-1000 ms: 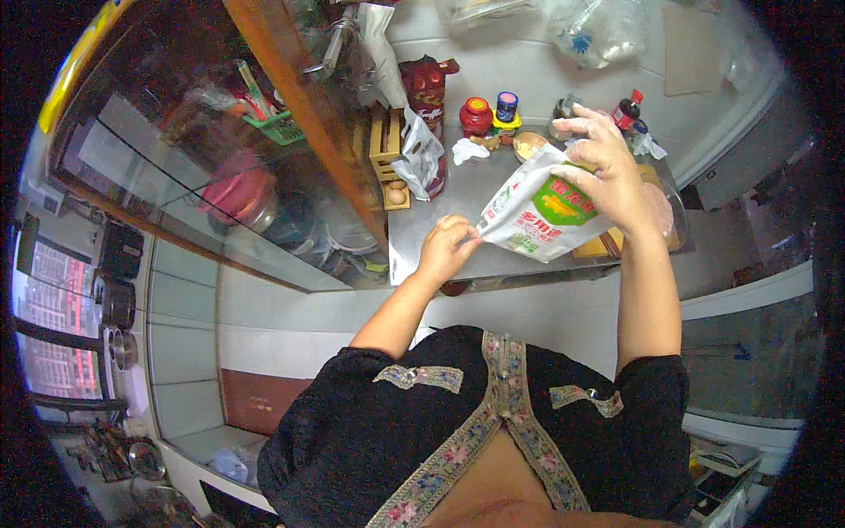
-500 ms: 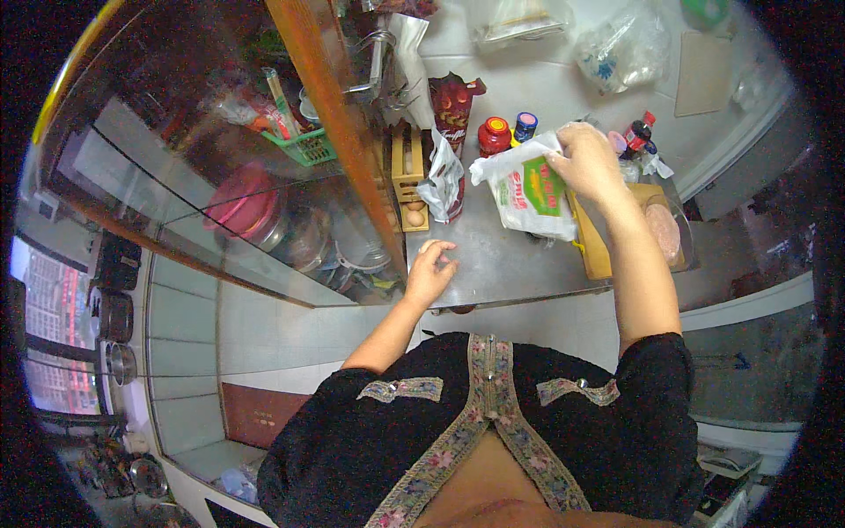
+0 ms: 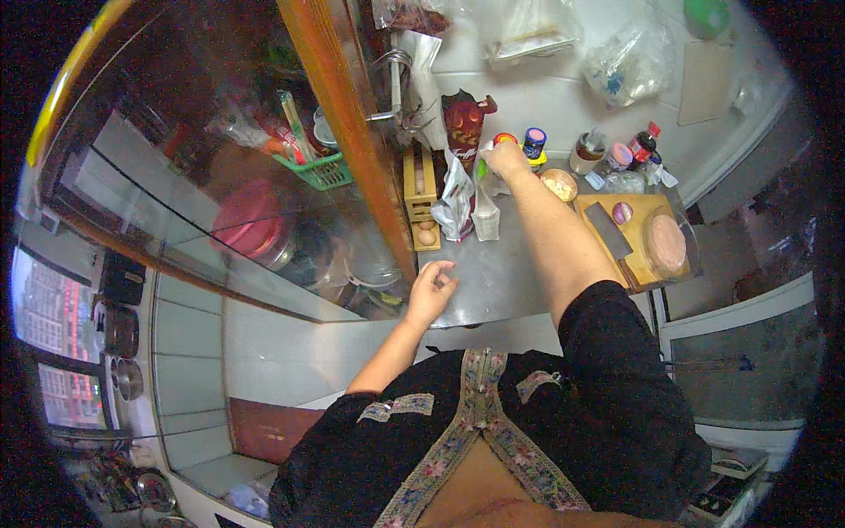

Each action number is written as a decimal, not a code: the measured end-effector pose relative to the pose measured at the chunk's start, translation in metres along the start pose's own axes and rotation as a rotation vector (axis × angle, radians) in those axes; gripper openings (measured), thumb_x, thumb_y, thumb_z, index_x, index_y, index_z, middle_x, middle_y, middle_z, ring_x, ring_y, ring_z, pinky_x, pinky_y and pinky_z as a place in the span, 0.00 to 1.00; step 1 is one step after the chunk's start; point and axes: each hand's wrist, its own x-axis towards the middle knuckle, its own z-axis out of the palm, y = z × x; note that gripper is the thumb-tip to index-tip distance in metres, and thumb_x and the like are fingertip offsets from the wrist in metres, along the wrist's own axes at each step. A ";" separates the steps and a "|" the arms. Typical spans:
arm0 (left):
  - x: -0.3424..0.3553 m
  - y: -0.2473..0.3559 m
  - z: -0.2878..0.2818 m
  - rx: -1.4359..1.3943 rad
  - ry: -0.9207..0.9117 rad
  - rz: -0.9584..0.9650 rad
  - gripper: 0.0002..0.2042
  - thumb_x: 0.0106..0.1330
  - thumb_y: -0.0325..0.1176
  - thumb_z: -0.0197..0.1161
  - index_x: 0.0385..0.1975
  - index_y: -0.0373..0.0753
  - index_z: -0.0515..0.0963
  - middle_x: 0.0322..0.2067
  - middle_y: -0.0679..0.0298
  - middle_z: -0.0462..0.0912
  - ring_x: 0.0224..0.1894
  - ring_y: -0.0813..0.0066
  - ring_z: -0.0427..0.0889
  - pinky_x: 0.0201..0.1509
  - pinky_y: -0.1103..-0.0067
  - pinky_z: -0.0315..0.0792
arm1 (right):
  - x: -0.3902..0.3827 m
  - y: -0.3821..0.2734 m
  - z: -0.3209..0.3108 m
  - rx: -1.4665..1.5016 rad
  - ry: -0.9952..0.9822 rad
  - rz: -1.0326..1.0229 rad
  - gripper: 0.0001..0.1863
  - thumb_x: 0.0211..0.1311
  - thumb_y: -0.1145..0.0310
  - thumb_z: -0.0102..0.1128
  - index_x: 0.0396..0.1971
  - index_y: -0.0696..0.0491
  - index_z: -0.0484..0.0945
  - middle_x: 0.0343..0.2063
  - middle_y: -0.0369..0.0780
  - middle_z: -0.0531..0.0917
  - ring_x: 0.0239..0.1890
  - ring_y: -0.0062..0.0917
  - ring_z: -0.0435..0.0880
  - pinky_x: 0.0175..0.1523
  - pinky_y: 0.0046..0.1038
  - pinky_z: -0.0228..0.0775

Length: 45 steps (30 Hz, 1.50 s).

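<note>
My right hand (image 3: 506, 161) grips the top of a white plastic bag (image 3: 486, 218) with some green print. The bag hangs narrow over the steel counter, beside a crumpled white-grey plastic bag (image 3: 452, 204). Just beyond the hand are a jar with a red lid (image 3: 504, 138), partly hidden, and a blue-lidded jar (image 3: 533, 139). My left hand (image 3: 431, 292) is at the counter's front edge, fingers loosely bent and apart, nothing visible in them. Nearest to it is a wooden egg rack (image 3: 421, 187) with eggs (image 3: 427, 237) at its lower end.
Right of my arm lies a wooden cutting board (image 3: 645, 275) with a dark flat blade (image 3: 607, 229), a purple onion piece (image 3: 622, 213) and a round pinkish slab (image 3: 666, 243). A bowl of pale pieces (image 3: 559, 184) stands behind. A wood-framed glass cabinet (image 3: 339, 106) borders the left.
My right hand has carried the white bag leftward, to beside the crumpled bag. The bowl, blade and onion piece now show. My left hand has hardly moved.
</note>
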 end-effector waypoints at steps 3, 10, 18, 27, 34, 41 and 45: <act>0.009 -0.006 0.003 0.012 0.073 0.017 0.26 0.51 0.27 0.73 0.52 0.35 0.73 0.45 0.58 0.76 0.35 0.75 0.76 0.46 0.76 0.73 | 0.023 0.000 0.020 -0.041 -0.046 -0.111 0.32 0.64 0.41 0.48 0.40 0.59 0.83 0.43 0.55 0.81 0.50 0.45 0.80 0.55 0.39 0.72; 0.063 -0.005 0.034 0.111 0.275 -0.123 0.57 0.41 0.43 0.81 0.67 0.26 0.50 0.57 0.45 0.63 0.35 0.67 0.77 0.48 0.74 0.74 | 0.000 0.069 0.045 0.026 0.142 -0.212 0.26 0.66 0.46 0.46 0.33 0.56 0.82 0.36 0.53 0.83 0.40 0.45 0.83 0.47 0.43 0.74; 0.100 -0.008 0.078 0.284 0.405 0.057 0.48 0.42 0.47 0.80 0.60 0.29 0.61 0.51 0.49 0.70 0.46 0.59 0.74 0.50 0.69 0.72 | -0.076 0.105 0.090 0.209 0.020 -0.466 0.13 0.53 0.70 0.62 0.40 0.49 0.85 0.34 0.48 0.82 0.42 0.41 0.82 0.49 0.38 0.73; 0.131 -0.011 0.119 0.416 0.727 0.036 0.15 0.53 0.34 0.67 0.39 0.34 0.77 0.36 0.51 0.78 0.42 0.50 0.75 0.50 0.62 0.68 | -0.060 0.119 0.110 0.249 -0.081 -0.716 0.15 0.54 0.72 0.61 0.43 0.53 0.80 0.36 0.50 0.81 0.41 0.45 0.80 0.46 0.38 0.72; 0.135 0.017 0.094 0.577 0.526 0.100 0.06 0.50 0.32 0.62 0.27 0.38 0.79 0.30 0.56 0.80 0.40 0.55 0.76 0.48 0.63 0.66 | -0.055 0.138 0.061 0.481 -0.158 -0.621 0.24 0.52 0.66 0.69 0.51 0.53 0.78 0.43 0.45 0.79 0.45 0.35 0.81 0.51 0.33 0.73; 0.119 0.143 0.049 0.652 0.227 0.231 0.07 0.56 0.33 0.59 0.32 0.44 0.81 0.30 0.58 0.81 0.36 0.55 0.81 0.39 0.63 0.75 | -0.074 0.156 -0.008 0.769 -0.003 -0.616 0.24 0.42 0.68 0.77 0.40 0.55 0.76 0.39 0.41 0.79 0.41 0.30 0.79 0.48 0.31 0.72; 0.120 0.253 0.007 0.596 0.303 0.400 0.05 0.60 0.33 0.62 0.31 0.40 0.82 0.26 0.58 0.81 0.31 0.60 0.82 0.35 0.70 0.75 | -0.109 0.131 -0.099 0.767 0.235 -0.751 0.26 0.37 0.71 0.78 0.38 0.55 0.73 0.36 0.39 0.75 0.40 0.28 0.76 0.49 0.28 0.69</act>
